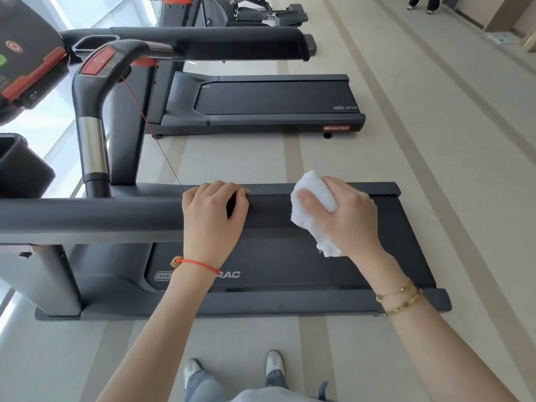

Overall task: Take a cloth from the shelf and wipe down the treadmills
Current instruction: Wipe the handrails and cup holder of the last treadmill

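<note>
I stand beside the near treadmill point(290, 306), looking down across its dark belt. Its long black side handrail point(87, 216) runs from the left edge toward the middle. My left hand point(213, 216) grips this handrail near its end, fingers curled over the top. My right hand point(348, 216) holds a folded white cloth point(311, 207) and presses it around the tip of the same rail. A second treadmill point(275, 100) stands parallel behind it.
The near treadmill's curved front bar point(92, 117) with a red stop button and a thin red safety cord rises at left. Console parts point(26, 68) sit at the far left. Beige striped floor point(435, 140) stretches right. A person's legs point(420, 2) show at the top right.
</note>
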